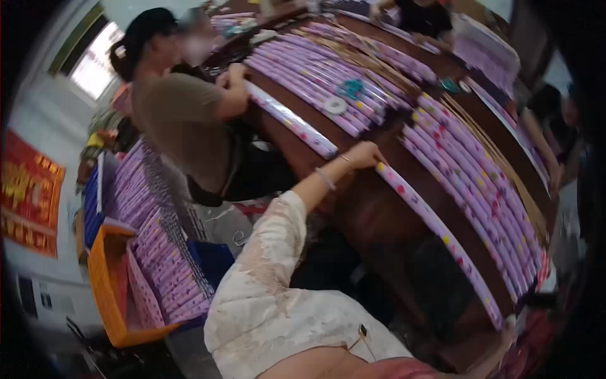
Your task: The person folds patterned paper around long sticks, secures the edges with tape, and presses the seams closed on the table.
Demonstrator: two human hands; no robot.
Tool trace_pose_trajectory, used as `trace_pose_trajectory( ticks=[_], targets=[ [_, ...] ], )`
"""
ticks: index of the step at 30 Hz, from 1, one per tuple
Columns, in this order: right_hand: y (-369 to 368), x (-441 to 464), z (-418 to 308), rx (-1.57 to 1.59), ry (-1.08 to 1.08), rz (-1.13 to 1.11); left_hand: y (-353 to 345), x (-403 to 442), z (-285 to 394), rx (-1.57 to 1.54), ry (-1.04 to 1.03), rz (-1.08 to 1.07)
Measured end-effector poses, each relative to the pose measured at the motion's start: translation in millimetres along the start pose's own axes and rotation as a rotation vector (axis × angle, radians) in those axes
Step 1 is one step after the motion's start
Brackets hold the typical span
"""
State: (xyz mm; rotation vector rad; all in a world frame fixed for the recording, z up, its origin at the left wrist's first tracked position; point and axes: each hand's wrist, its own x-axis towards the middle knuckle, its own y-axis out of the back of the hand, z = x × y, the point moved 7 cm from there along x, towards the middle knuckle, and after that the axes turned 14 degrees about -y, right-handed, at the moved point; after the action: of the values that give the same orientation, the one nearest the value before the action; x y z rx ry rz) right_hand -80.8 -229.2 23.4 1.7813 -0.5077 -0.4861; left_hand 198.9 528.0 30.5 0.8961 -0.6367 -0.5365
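A long purple roll with a flower pattern point(435, 230) lies slantwise on the dark brown table point(379, 215). At its upper end my left hand point(363, 155) is closed, fingertips pressed on the roll's tip. My right hand point(509, 328), small and blurred at the lower right, closes on the roll's lower end. Just beyond this roll, a row of similar purple rolls point(473, 189) lies side by side.
A co-worker in a brown shirt point(180, 104) handles another roll point(290, 120) at the left. More rolls point(309, 76) carry a white tape ring point(335, 105) and a teal object point(350, 88). An orange crate point(104, 284) of rolls stands lower left. Other people work across the table.
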Motion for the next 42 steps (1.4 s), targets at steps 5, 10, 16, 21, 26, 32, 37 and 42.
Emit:
trace_pose_trajectory(
  ticks=[5,10,16,21,26,32,37,42],
  targets=[
    [8.6,-25.3,4.4,-0.065,-0.102,-0.036,-14.4,-8.3,-22.5,-0.325,0.069,0.032],
    [19.5,-39.4,-15.3,-0.065,-0.065,0.039,12.4,5.5,36.3,-0.163,0.081,-0.079],
    [13.9,-40.2,-12.9,0.104,-0.214,-0.109,7.2,0.5,19.4,-0.148,0.084,-0.085],
    [14.7,-43.1,-14.6,0.12,-0.192,-0.088,6.9,0.7,17.9,-0.164,0.182,-0.116],
    [15.4,-52.4,-16.9,0.171,-0.23,-0.075,6.1,-1.5,17.6,-0.125,0.195,-0.125],
    [18.7,-54.0,-13.0,0.149,-0.251,-0.007,4.9,1.4,21.9,-0.11,0.185,-0.135],
    [11.6,-48.2,-7.3,0.112,-0.205,-0.036,4.0,-2.0,18.4,-0.131,0.179,-0.11],
    [15.9,-48.2,-9.2,0.216,-0.235,0.01,3.4,-4.7,13.9,-0.183,0.182,-0.107]
  ],
)
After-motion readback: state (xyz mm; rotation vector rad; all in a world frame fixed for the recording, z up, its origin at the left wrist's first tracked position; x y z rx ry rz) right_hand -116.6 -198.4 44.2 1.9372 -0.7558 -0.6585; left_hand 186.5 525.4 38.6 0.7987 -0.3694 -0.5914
